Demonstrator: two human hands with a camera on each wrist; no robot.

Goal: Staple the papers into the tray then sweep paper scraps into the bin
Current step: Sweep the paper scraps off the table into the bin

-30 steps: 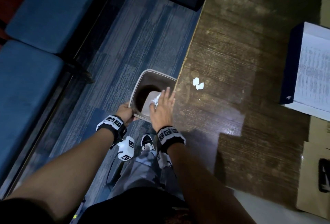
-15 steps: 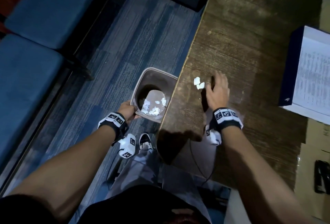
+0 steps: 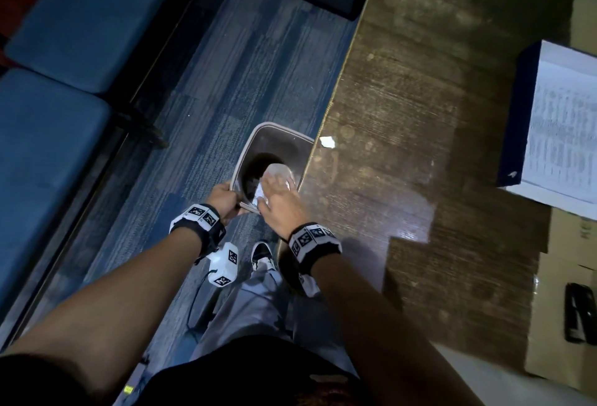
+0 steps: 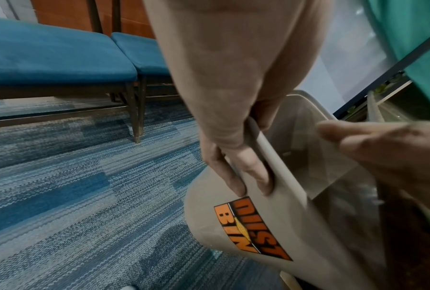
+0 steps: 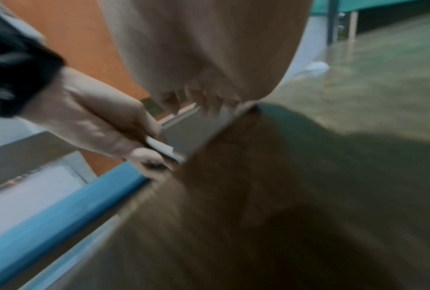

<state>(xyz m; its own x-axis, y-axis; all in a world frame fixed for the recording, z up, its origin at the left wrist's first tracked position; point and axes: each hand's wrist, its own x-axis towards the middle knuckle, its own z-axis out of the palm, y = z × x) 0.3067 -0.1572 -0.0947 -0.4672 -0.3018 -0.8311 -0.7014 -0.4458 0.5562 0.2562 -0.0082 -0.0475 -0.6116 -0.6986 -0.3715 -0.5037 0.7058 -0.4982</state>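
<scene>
While I watch the head view, my left hand point(image 3: 223, 197) grips the bin point(image 3: 274, 134) rim beside the table point(image 3: 420, 179); my right hand point(image 3: 279, 203) lies flat-fingered, holding nothing. One scrap point(image 3: 327, 142) remains near the edge: featherlight, best pushed. From the left wrist, fingers point(image 4: 236, 176) hook the stiff rim. The right wrist view is blurred.

An office or waiting room is suggested. Blue patterned carpet tile point(image 3: 206, 88) is laid left of the gripped bin point(image 4: 271, 225), and a row of blue padded seats point(image 3: 74, 14) on dark frames is set farther left. A long wood-grain table point(image 3: 420, 114) is seen right of the grip, on which a tray point(image 3: 513, 121) of printed papers point(image 3: 562, 134) and a black stapler point(image 3: 578, 312) are kept.
</scene>
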